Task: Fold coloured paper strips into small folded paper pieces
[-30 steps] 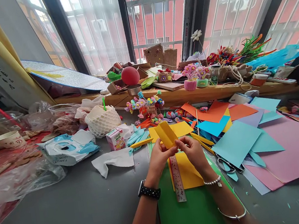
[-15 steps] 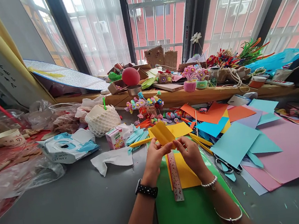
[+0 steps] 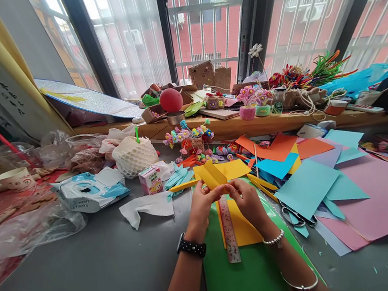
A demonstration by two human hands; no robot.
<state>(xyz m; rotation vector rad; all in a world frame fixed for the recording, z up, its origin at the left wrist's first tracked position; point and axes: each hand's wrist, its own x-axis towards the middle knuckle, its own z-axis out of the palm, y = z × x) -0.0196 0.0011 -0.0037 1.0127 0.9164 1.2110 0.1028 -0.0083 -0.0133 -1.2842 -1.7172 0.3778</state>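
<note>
The yellow piece (image 3: 212, 173) is up in the air above the green board (image 3: 247, 279), held between both hands, and the work looks like folding or creasing it. The left hand (image 3: 202, 207) has it pinched between thumb and fingers along its near side, and the right hand (image 3: 248, 200) is closed narrow at the near right end, thumb tips almost meeting. Whether the right fingertips press both layers or only steady one is hard to tell, since the knuckles cover the edge. To do this well, I would let the left hand act as the clamp, keeping the line that runs down the paper straight, while the right matches corner to corner before any firm pressure goes on. A crease made in mid-air tends to wander, so the sounder way is to bring the piece down flat and run a thumbnail from the middle outward. The ruler (image 3: 230, 236) lies on the yellow sheet (image 3: 246, 227) just below the hands (a handy straight edge for sharpening a fold). Light fingers matter too: squeezing too hard near the end could leave a dent beside the line, and stiff paper usually keeps such marks.
</note>
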